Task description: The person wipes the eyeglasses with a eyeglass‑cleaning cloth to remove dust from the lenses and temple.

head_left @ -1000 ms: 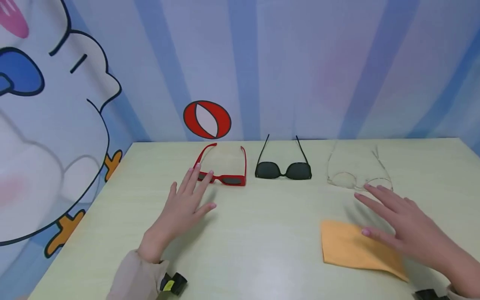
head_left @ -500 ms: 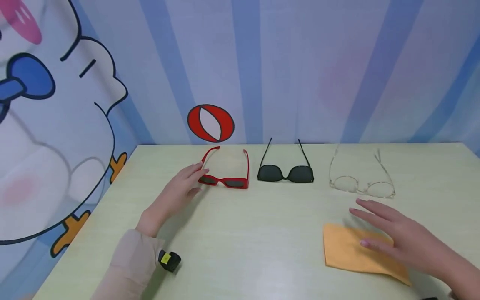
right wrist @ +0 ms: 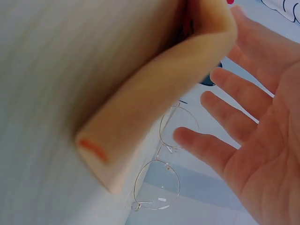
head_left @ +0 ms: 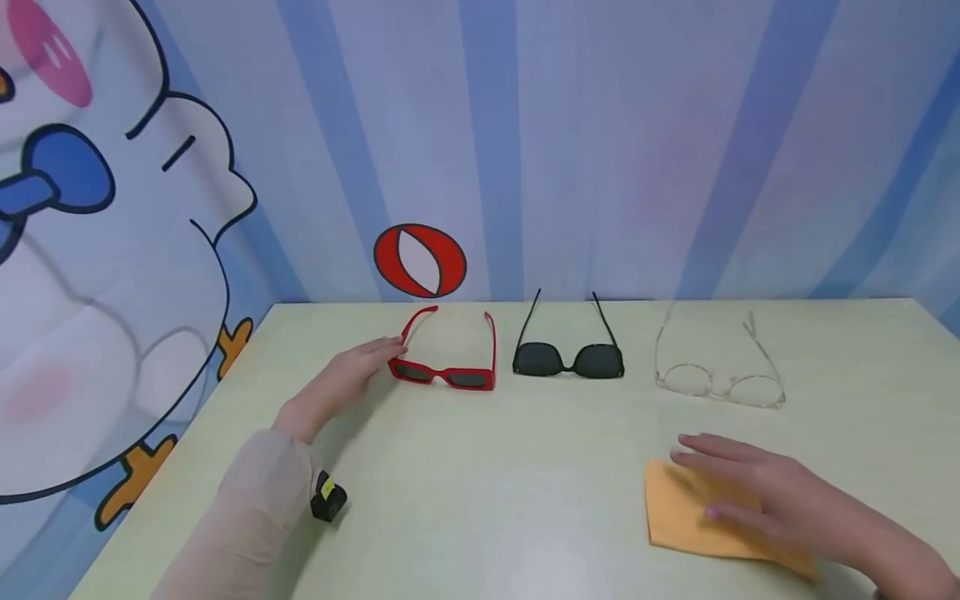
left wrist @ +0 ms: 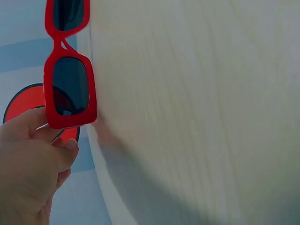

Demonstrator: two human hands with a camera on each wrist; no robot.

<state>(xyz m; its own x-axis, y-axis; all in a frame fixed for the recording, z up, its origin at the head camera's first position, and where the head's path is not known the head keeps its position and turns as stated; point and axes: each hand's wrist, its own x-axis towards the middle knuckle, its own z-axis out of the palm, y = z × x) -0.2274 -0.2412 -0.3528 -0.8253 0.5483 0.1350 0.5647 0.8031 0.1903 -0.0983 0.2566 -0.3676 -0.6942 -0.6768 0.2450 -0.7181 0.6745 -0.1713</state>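
Red-framed sunglasses with dark lenses stand at the back left of the table, their temples unfolded toward the wall. My left hand pinches them at the left hinge end; in the left wrist view its thumb and fingers sit around the temple just behind the red frame. Over a folded orange-yellow cloth hovers my right hand, its fingers spread and relaxed. The right wrist view shows the raised edge of the cloth beside that open palm, with nothing in its fingers.
Black sunglasses stand to the right of the red pair. Farther right are thin-rimmed clear glasses, behind the cloth. A patterned blue backdrop rises at the back edge of the pale table.
My left hand has gone from hovering with spread fingers to pinching the red sunglasses' left end. My right hand has drawn back from the clear glasses to over the cloth.
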